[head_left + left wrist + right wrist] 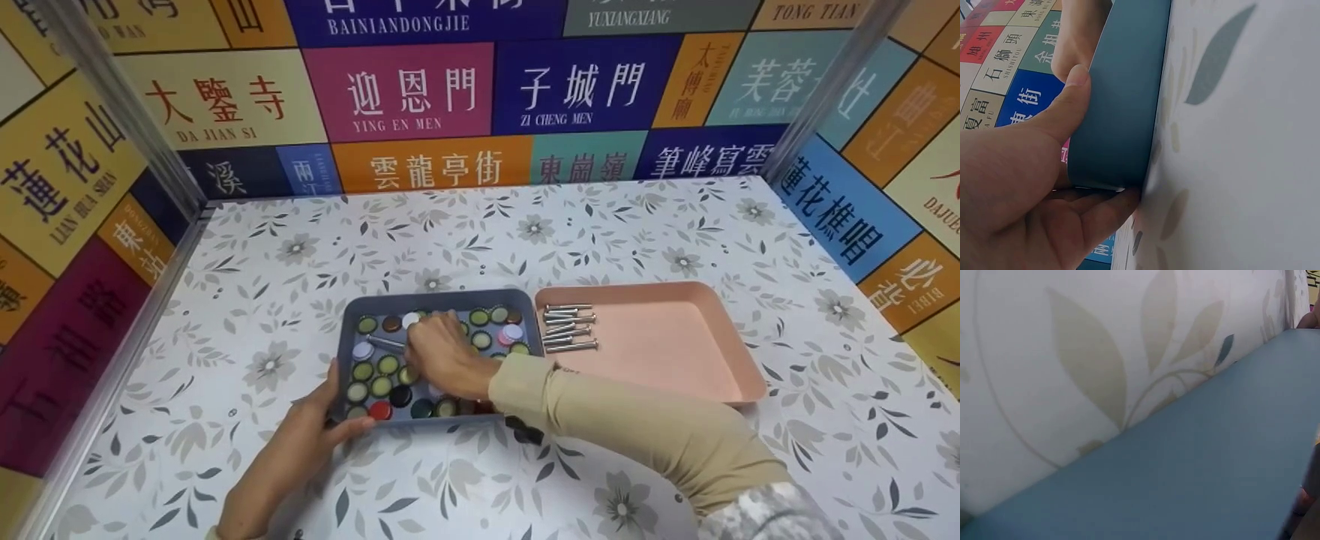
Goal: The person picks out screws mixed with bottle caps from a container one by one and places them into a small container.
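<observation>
A blue-grey tray (439, 295) holds many bottle caps, among them a red one (380, 410) and a black one (401, 396). My left hand (300, 427) grips the tray's near left corner. In the left wrist view, its thumb (1077, 79) lies at the rim and the other fingers curl against the outer side. Over the middle of the caps, my right hand (448, 356) reaches down with curled fingers and pinches one end of a long silver screw (385, 343); its fingertips are hidden. The right wrist view shows mostly the tray's outer wall (1185, 461).
A pink tray (660, 345) adjoins the blue-grey one on the right, with several silver screws (570, 330) lying along its left side. The right forearm crosses its near left corner. Flower-patterned cloth (615, 247) covers the table, and printed panels (412, 90) wall its back and sides.
</observation>
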`<state>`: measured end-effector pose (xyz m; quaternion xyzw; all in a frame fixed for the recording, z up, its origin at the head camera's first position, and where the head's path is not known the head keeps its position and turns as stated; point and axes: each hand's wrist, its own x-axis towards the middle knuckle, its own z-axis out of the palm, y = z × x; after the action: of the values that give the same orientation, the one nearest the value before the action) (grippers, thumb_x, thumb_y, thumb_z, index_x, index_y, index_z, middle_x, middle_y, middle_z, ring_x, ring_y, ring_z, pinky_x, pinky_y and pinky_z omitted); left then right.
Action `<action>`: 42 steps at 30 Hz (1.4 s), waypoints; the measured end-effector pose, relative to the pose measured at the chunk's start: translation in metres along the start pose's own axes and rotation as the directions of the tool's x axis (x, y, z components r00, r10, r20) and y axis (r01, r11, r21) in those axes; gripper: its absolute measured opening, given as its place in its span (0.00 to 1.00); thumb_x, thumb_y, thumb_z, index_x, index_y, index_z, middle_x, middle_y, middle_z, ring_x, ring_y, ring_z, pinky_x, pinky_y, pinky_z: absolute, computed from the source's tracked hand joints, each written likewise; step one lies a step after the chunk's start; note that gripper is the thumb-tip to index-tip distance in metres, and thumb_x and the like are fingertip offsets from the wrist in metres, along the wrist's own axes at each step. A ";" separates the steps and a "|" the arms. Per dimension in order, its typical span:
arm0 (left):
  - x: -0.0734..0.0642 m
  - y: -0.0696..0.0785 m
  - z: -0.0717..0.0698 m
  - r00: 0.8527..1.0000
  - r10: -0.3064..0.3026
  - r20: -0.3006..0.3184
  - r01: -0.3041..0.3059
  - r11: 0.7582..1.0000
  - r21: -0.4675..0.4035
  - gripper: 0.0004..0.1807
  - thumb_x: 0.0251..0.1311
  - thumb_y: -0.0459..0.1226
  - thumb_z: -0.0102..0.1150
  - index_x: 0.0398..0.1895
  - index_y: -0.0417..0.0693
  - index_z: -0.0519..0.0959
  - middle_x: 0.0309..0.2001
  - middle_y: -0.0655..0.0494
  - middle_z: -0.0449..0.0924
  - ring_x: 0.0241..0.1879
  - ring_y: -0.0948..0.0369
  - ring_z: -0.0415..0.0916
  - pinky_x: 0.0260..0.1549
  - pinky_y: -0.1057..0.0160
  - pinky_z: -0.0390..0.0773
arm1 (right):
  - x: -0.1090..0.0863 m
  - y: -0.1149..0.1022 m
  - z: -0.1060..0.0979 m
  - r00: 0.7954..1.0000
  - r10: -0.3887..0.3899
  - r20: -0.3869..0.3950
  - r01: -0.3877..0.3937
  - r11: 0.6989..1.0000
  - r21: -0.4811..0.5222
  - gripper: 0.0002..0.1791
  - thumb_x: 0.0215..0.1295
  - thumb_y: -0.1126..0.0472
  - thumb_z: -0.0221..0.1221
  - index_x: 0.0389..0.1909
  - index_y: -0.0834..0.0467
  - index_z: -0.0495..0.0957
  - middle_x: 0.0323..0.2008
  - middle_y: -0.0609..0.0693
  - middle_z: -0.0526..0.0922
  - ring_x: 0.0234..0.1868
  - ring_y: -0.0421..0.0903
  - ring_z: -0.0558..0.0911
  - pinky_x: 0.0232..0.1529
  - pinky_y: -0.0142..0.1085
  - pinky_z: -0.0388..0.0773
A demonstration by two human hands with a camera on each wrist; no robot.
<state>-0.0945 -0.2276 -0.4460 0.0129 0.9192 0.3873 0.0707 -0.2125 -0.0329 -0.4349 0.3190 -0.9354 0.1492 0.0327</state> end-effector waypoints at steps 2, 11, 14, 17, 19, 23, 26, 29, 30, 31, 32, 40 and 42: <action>0.000 0.000 0.000 1.000 -0.002 0.003 0.002 1.000 -0.001 0.56 0.60 0.49 0.67 0.78 0.33 0.43 0.69 0.30 0.67 0.70 0.40 0.67 0.73 0.41 0.62 | 0.001 -0.001 -0.001 1.000 -0.007 -0.015 0.006 1.000 -0.017 0.14 0.50 0.71 0.57 0.13 0.53 0.84 0.20 0.46 0.86 0.27 0.46 0.84 0.35 0.38 0.72; 0.002 0.001 0.000 1.000 -0.004 0.004 0.005 1.000 -0.018 0.56 0.60 0.48 0.68 0.78 0.33 0.43 0.69 0.31 0.67 0.71 0.40 0.66 0.74 0.41 0.61 | -0.003 0.007 -0.004 0.997 -0.026 -0.071 0.029 0.999 0.040 0.09 0.55 0.71 0.59 0.21 0.57 0.84 0.23 0.48 0.86 0.31 0.48 0.83 0.40 0.40 0.75; 0.002 0.001 -0.001 1.000 -0.013 0.013 0.013 0.999 -0.029 0.56 0.61 0.47 0.68 0.79 0.33 0.42 0.70 0.31 0.66 0.71 0.40 0.65 0.74 0.41 0.60 | -0.005 0.011 -0.006 0.997 -0.029 -0.067 0.033 0.997 0.069 0.07 0.57 0.71 0.60 0.27 0.58 0.85 0.27 0.49 0.87 0.34 0.48 0.81 0.43 0.39 0.74; 0.002 0.002 -0.001 1.000 -0.019 0.021 0.020 0.999 -0.026 0.56 0.60 0.48 0.68 0.79 0.34 0.42 0.71 0.31 0.65 0.72 0.40 0.64 0.75 0.40 0.59 | -0.007 0.016 -0.009 0.996 -0.044 -0.078 0.050 0.996 0.076 0.05 0.62 0.67 0.61 0.30 0.58 0.85 0.29 0.51 0.87 0.35 0.48 0.79 0.43 0.39 0.73; 0.002 0.002 -0.001 1.000 -0.017 0.025 0.018 1.000 -0.021 0.57 0.60 0.49 0.67 0.79 0.34 0.42 0.72 0.31 0.63 0.73 0.40 0.61 0.75 0.40 0.58 | -0.010 0.020 -0.011 0.996 -0.047 -0.074 0.054 0.994 0.090 0.05 0.65 0.65 0.61 0.32 0.58 0.85 0.31 0.51 0.87 0.36 0.48 0.78 0.44 0.38 0.73; 0.003 0.001 -0.002 0.999 -0.023 0.032 0.023 1.000 -0.010 0.57 0.60 0.50 0.67 0.78 0.33 0.42 0.74 0.31 0.59 0.75 0.40 0.57 0.76 0.41 0.55 | -0.015 0.030 -0.012 0.995 -0.059 -0.079 0.068 0.990 0.122 0.06 0.69 0.61 0.61 0.37 0.59 0.84 0.35 0.51 0.86 0.39 0.48 0.77 0.47 0.40 0.75; 0.002 0.001 -0.002 0.999 -0.038 0.037 0.038 0.999 -0.005 0.58 0.61 0.51 0.67 0.79 0.34 0.41 0.74 0.32 0.58 0.75 0.40 0.56 0.76 0.41 0.54 | -0.017 0.036 -0.013 0.993 -0.071 -0.093 0.083 0.988 0.132 0.07 0.69 0.61 0.60 0.40 0.60 0.84 0.38 0.52 0.87 0.42 0.48 0.78 0.49 0.41 0.77; 0.003 0.001 -0.002 0.997 -0.056 0.045 0.057 0.998 -0.009 0.58 0.60 0.52 0.67 0.79 0.36 0.40 0.75 0.33 0.57 0.76 0.41 0.55 0.76 0.41 0.53 | -0.019 0.040 -0.015 0.992 -0.079 -0.102 0.092 0.986 0.138 0.08 0.70 0.61 0.61 0.42 0.60 0.85 0.40 0.52 0.87 0.42 0.49 0.78 0.49 0.41 0.77; 0.003 0.001 -0.002 0.997 -0.061 0.048 0.061 0.998 -0.008 0.58 0.60 0.52 0.67 0.79 0.36 0.39 0.75 0.33 0.57 0.76 0.41 0.55 0.76 0.42 0.53 | -0.020 0.042 -0.016 0.991 -0.084 -0.106 0.099 0.985 0.141 0.08 0.70 0.61 0.61 0.42 0.61 0.85 0.40 0.53 0.87 0.42 0.49 0.78 0.48 0.41 0.78; 0.003 0.001 -0.002 0.997 -0.062 0.049 0.062 0.998 -0.008 0.59 0.60 0.52 0.67 0.79 0.36 0.39 0.75 0.33 0.57 0.76 0.41 0.55 0.76 0.41 0.53 | -0.020 0.043 -0.017 0.989 -0.092 -0.113 0.108 0.984 0.142 0.09 0.70 0.61 0.61 0.42 0.61 0.85 0.40 0.53 0.87 0.42 0.49 0.78 0.47 0.42 0.77; 0.003 0.001 -0.002 0.997 -0.065 0.050 0.065 0.998 -0.010 0.59 0.60 0.52 0.67 0.79 0.37 0.39 0.75 0.33 0.57 0.76 0.41 0.55 0.76 0.42 0.53 | -0.021 0.045 -0.018 0.988 -0.098 -0.118 0.115 0.982 0.148 0.09 0.70 0.60 0.60 0.42 0.61 0.85 0.39 0.53 0.87 0.42 0.50 0.78 0.47 0.42 0.77; 0.003 0.002 -0.003 0.995 -0.077 0.066 0.079 0.997 -0.021 0.59 0.60 0.53 0.66 0.80 0.38 0.37 0.75 0.34 0.57 0.76 0.41 0.54 0.76 0.42 0.53 | -0.029 0.059 -0.026 0.980 -0.121 -0.156 0.149 0.972 0.180 0.06 0.68 0.64 0.61 0.40 0.63 0.83 0.39 0.55 0.86 0.43 0.52 0.79 0.50 0.45 0.79; 0.003 0.002 -0.003 0.995 -0.079 0.066 0.080 0.997 -0.017 0.59 0.61 0.53 0.66 0.80 0.39 0.37 0.75 0.34 0.57 0.76 0.41 0.55 0.76 0.41 0.53 | -0.031 0.062 -0.028 0.980 -0.121 -0.155 0.147 0.974 0.173 0.05 0.67 0.65 0.61 0.40 0.63 0.83 0.39 0.55 0.86 0.44 0.52 0.80 0.51 0.45 0.79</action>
<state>-0.0980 -0.2282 -0.4429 -0.0118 0.9123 0.3925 0.1163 -0.2266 0.0406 -0.4289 0.3716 -0.8892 0.2546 0.0806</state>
